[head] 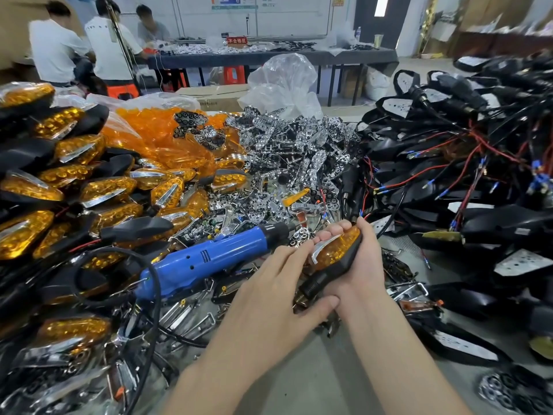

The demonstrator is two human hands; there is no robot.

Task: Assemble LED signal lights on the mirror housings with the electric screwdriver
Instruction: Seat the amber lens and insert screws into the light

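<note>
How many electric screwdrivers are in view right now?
1: the blue electric screwdriver lies on the parts pile, just left of the held signal light. Others may be buried under the parts.

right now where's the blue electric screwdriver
In the head view, the blue electric screwdriver lies unheld left of centre, just left of the left hand, its tip pointing toward the signal light in the right hand.
</note>
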